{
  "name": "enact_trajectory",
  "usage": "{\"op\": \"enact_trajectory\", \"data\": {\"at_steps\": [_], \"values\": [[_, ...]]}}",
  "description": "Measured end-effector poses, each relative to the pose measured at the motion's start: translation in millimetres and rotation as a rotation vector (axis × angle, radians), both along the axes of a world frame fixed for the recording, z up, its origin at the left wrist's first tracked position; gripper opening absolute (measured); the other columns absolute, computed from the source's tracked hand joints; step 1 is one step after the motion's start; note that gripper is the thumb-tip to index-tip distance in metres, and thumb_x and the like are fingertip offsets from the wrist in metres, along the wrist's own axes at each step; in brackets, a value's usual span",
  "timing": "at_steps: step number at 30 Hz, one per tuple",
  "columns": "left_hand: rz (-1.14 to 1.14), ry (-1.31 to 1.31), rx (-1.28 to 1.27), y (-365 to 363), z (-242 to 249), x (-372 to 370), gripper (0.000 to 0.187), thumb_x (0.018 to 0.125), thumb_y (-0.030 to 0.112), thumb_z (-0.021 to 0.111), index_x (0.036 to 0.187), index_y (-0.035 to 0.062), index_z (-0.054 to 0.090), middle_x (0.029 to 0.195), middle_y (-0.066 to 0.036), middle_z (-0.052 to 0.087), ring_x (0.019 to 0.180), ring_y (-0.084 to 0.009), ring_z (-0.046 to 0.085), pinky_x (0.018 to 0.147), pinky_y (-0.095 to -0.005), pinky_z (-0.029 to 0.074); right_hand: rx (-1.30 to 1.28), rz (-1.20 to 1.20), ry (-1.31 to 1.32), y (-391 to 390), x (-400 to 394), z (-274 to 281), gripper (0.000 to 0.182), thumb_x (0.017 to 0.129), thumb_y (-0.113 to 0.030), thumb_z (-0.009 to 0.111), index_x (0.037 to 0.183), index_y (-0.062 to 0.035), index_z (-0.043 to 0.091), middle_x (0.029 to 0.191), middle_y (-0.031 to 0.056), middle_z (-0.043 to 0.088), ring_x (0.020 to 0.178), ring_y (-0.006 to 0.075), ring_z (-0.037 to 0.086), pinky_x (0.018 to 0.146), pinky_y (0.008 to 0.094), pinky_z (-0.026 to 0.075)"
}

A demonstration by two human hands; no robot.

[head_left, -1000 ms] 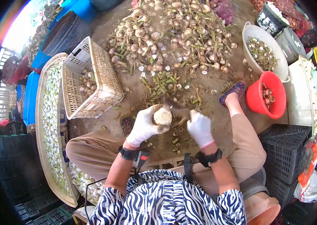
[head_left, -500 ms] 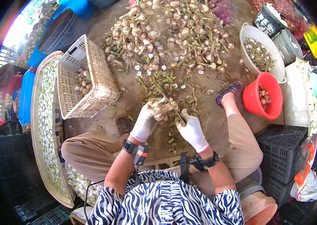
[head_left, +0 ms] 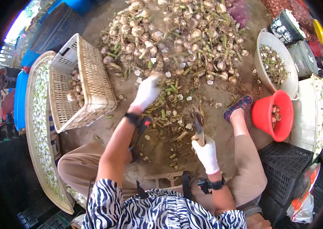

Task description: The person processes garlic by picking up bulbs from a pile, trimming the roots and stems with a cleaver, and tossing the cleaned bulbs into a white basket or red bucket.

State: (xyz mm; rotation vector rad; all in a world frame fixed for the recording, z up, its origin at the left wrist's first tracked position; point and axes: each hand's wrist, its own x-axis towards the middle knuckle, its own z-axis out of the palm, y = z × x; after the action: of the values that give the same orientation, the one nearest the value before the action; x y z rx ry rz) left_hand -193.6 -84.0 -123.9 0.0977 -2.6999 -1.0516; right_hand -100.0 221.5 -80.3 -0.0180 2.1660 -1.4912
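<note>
My left hand point(head_left: 149, 91), in a white glove, reaches to the near edge of a heap of garlic bulbs point(head_left: 195, 36) with stems and roots on. Motion smears its fingers, so I cannot see whether they hold anything. My right hand point(head_left: 206, 153), also gloved, is closed round the handle of a knife point(head_left: 198, 125), its dark blade pointing away from me. Cut garlic stems point(head_left: 164, 113) and pale trimmings lie on the floor between my hands.
A cream plastic crate point(head_left: 98, 76) with some bulbs stands left, beside a long tub point(head_left: 31, 131) of white-green pieces. To the right are a red bucket point(head_left: 262, 116), a wide basin point(head_left: 261, 61) of trimmings and black crates point(head_left: 285, 162). My foot point(head_left: 238, 107) rests near the bucket.
My left hand has let go of the garlic it held near the knife and moved forward to the heap. My right hand, still on the knife, has drawn back slightly toward me and to the right.
</note>
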Motion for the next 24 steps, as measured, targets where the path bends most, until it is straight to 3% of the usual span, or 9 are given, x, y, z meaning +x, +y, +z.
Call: {"op": "enact_trajectory", "data": {"at_steps": [4,6,8,11,14,17,19,20,24], "values": [[-0.239,-0.597,-0.695,-7,-131,-95,0.036,0.086,0.009,0.055,0.121,0.0017,0.061,0.116,-0.024,0.064,0.103,-0.035,0.066,0.081,-0.0464,0.054,0.037,-0.037,-0.047,6,-5,-13,0.005,0.083,-0.002,0.066,0.087,-0.0008,0.065,0.067,0.0073,0.061,0.059,0.0129,0.06,0.055,0.0275,0.048],[-0.479,-0.667,-1.127,-20,-148,-122,0.039,0.083,0.008,0.059,0.121,-0.0009,0.059,0.118,-0.025,0.062,0.089,-0.0313,0.068,0.064,-0.0428,0.055,0.059,-0.034,-0.151,1,-18,3,0.005,0.083,-0.002,0.065,0.089,-0.0007,0.066,0.072,0.0094,0.064,0.061,0.0143,0.061,0.058,0.028,0.049],[-0.264,-0.45,-1.495,-40,-196,-123,0.041,0.089,0.014,0.054,0.127,-0.0025,0.055,0.106,-0.021,0.066,0.081,-0.0342,0.068,0.062,-0.0411,0.054,0.087,-0.027,-0.083,2,-19,-1,0.007,0.083,-0.001,0.065,0.09,-0.0002,0.066,0.074,0.0101,0.065,0.063,0.0149,0.061,0.061,0.0276,0.049],[-0.178,-0.6,-1.26,-41,-164,-123,0.051,0.085,0.018,0.063,0.129,-0.0045,0.052,0.104,-0.021,0.067,0.084,-0.0337,0.068,0.067,-0.0439,0.054,0.096,-0.032,-0.101,4,-18,-6,0.008,0.083,-0.001,0.066,0.091,0.0,0.066,0.071,0.0094,0.063,0.063,0.0146,0.061,0.061,0.028,0.048],[-0.208,-0.871,-0.43,-37,-79,-105,0.073,0.07,0.026,0.083,0.129,-0.0027,0.052,0.109,-0.021,0.066,0.095,-0.0304,0.068,0.082,-0.0423,0.055,0.076,-0.039,-0.091,10,-17,-10,0.008,0.083,-0.002,0.066,0.091,-0.0006,0.066,0.07,0.0108,0.063,0.062,0.0182,0.062,0.059,0.0309,0.049],[-0.236,-0.625,0.384,-10,-32,-44,0.077,0.066,0.024,0.088,0.131,0.0009,0.054,0.117,-0.012,0.068,0.106,-0.0195,0.064,0.097,-0.0319,0.05,0.141,-0.042,0.069,9,-17,-4,0.007,0.084,-0.005,0.065,0.09,-0.0019,0.066,0.072,0.0148,0.064,0.062,0.0278,0.064,0.058,0.0357,0.05],[-0.278,-0.536,0.529,27,26,-2,0.072,0.067,0.022,0.087,0.128,0.001,0.055,0.115,-0.009,0.068,0.106,-0.0155,0.062,0.096,-0.0315,0.05,0.293,0.028,0.365,5,-15,1,0.013,0.084,-0.007,0.067,0.095,-0.0002,0.066,0.067,0.0156,0.061,0.058,0.0254,0.063,0.055,0.0341,0.049],[-0.26,-0.518,0.626,37,26,20,0.072,0.068,0.018,0.087,0.129,0.0011,0.052,0.117,-0.009,0.066,0.106,-0.0151,0.062,0.096,-0.0312,0.05,0.287,0.066,0.483,-1,-16,15,0.015,0.081,-0.007,0.068,0.094,-0.0007,0.065,0.072,0.0187,0.062,0.067,0.0365,0.064,0.059,0.0397,0.051],[-0.301,-0.391,0.588,79,52,85,0.071,0.069,0.018,0.085,0.128,0.0003,0.048,0.11,-0.01,0.066,0.098,-0.0164,0.064,0.085,-0.0306,0.052,0.431,0.373,0.745,-8,-3,46,0.021,0.072,-0.011,0.069,0.085,-0.0083,0.054,0.076,0.0102,0.061,0.073,0.0307,0.064,0.063,0.0412,0.051]]}}
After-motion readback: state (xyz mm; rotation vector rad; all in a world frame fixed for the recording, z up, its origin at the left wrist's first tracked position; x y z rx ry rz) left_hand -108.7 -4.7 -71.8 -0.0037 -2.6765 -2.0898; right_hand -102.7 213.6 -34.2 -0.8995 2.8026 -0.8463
